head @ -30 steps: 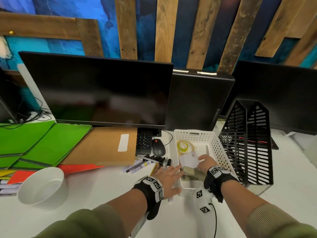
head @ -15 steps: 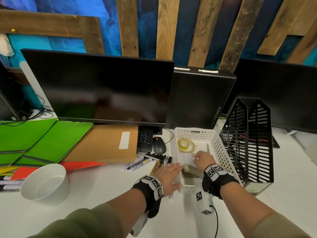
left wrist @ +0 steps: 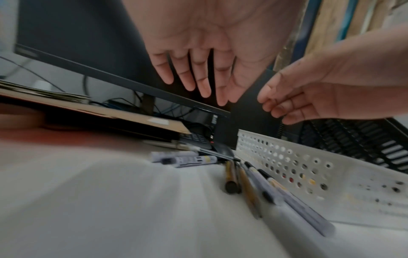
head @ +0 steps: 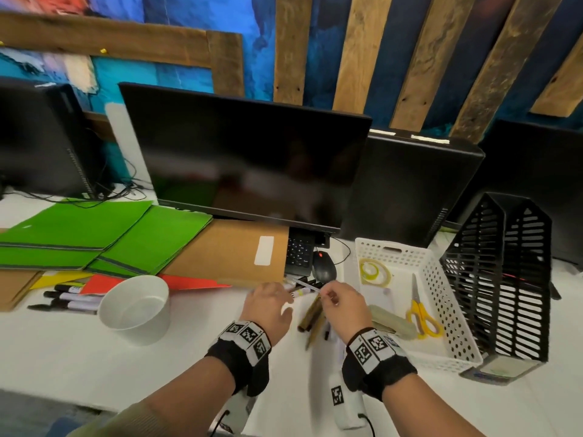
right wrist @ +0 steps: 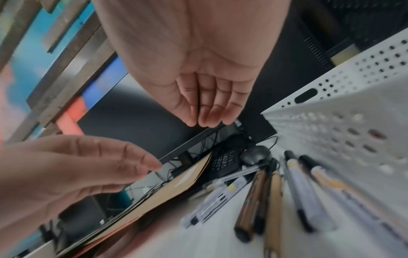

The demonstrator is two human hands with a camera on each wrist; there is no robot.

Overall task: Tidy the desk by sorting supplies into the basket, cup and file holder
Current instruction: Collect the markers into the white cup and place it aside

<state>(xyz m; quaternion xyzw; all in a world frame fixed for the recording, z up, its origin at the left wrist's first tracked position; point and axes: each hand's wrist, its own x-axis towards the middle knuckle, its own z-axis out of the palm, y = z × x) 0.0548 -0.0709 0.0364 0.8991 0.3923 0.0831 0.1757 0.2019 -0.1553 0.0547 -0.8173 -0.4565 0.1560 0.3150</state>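
Several pens and markers (head: 312,313) lie loose on the white desk just left of the white perforated basket (head: 441,298). My left hand (head: 271,305) hovers over them with straight fingers (left wrist: 194,78) and holds nothing. Close beside it, my right hand (head: 339,302) hangs above the same pens (right wrist: 287,192) with loosely curved fingers (right wrist: 205,111), also holding nothing. The basket holds a tape roll (head: 373,271), yellow scissors (head: 421,313) and a stapler (head: 391,320). A white cup (head: 135,329) stands to the left. The black file holder (head: 498,279) stands right of the basket.
Green folders (head: 94,238), a brown envelope (head: 233,250) and red and yellow folders lie at the left under the monitor (head: 246,162). More markers (head: 69,299) lie left of the cup. A mouse (head: 323,268) and keyboard (head: 298,252) sit behind the pens.
My right hand has come out of the basket and moved left over the pens, leaving the stapler inside. My left hand has left the basket's edge and shifted left. The view has turned left.
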